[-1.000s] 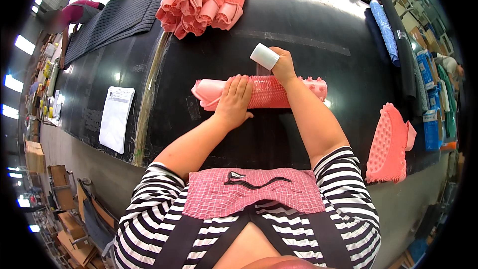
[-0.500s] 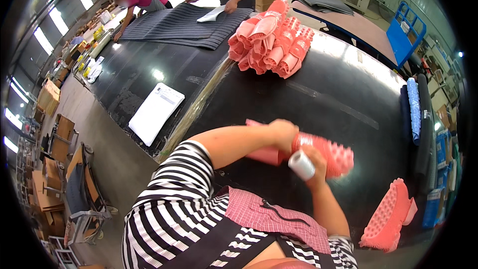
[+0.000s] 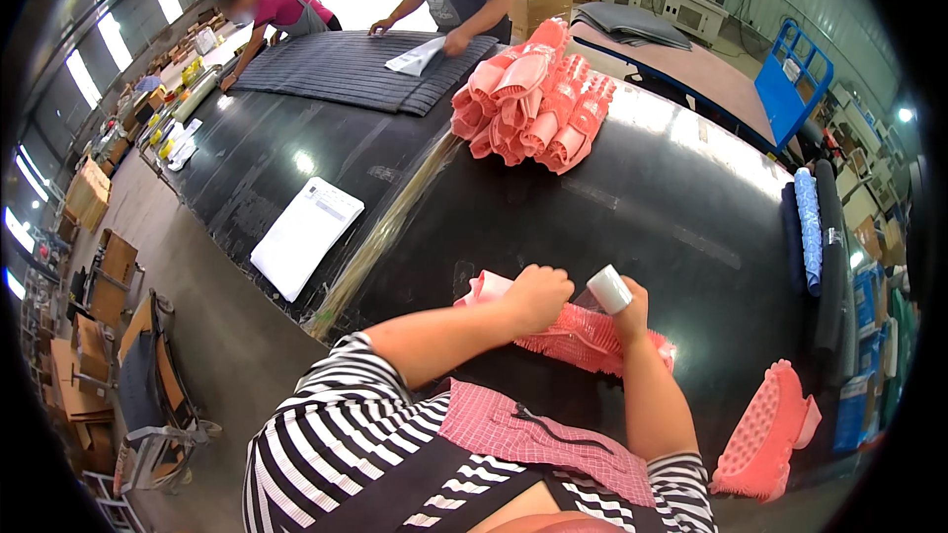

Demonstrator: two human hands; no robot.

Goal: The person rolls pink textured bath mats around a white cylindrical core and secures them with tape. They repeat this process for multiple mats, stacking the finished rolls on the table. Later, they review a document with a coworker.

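A rolled pink bristly mat (image 3: pixel 573 339) lies on the black table in front of me. My left hand (image 3: pixel 538 298) is closed on its left part, fingers wrapped over the pink material. In my right hand (image 3: pixel 633 314) is a small roll of clear film (image 3: pixel 609 289), its white end tilted up. A see-through strip of film stretches from this roll toward the pink mat, between my two hands. The underside of the pink mat is hidden. To the right, near the table's edge, another pink bumpy piece (image 3: pixel 762 439) lies by itself.
A heap of pink rolls (image 3: pixel 533 99) stands at the table's far middle. Left of it lie white papers (image 3: pixel 308 235) and a dark striped mat (image 3: pixel 326 67), with two people beside it. Upright fabric rolls (image 3: pixel 808 232) and a blue cart (image 3: pixel 793 84) stand at right.
My right hand has moved up and over with the film roll, which has turned so its white end points upward. The pink mat has turned and shifted slightly left and nearer.
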